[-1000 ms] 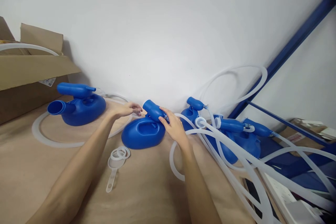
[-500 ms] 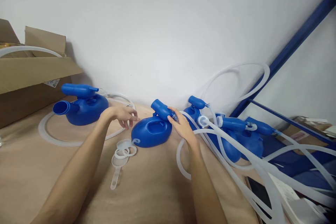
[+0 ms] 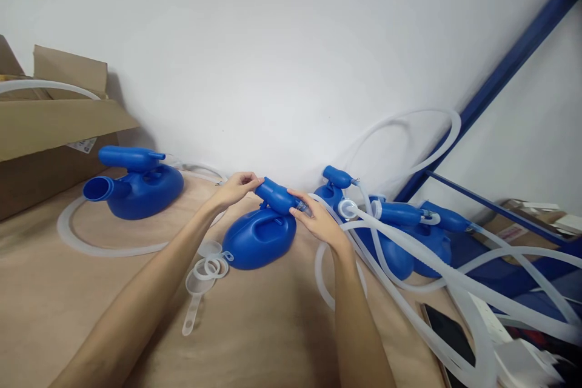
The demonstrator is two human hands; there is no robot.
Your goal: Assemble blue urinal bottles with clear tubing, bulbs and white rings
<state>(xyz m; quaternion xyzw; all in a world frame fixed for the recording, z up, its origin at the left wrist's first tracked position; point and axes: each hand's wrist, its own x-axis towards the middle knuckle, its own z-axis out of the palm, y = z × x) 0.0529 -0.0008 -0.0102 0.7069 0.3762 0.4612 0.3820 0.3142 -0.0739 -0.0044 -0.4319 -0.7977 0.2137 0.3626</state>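
Note:
A blue plastic jug (image 3: 259, 238) with an angled neck lies on the wooden table in the middle. My left hand (image 3: 236, 187) pinches the upper end of its neck (image 3: 275, 196). My right hand (image 3: 318, 218) grips the lower end of the neck, where a small clear fitting and a white tube (image 3: 325, 282) meet it. A clear funnel with loose rings (image 3: 204, 270) lies just left of the jug, under my left forearm.
Another blue jug (image 3: 136, 185) sits at the left inside a loop of white tube (image 3: 91, 245). Several more blue jugs with tangled tubes (image 3: 404, 236) crowd the right. A cardboard box (image 3: 50, 127) stands far left, a phone (image 3: 450, 333) lower right.
My left hand has risen from the table beside the jug and taken the top end of the neck. The right hand has kept its hold.

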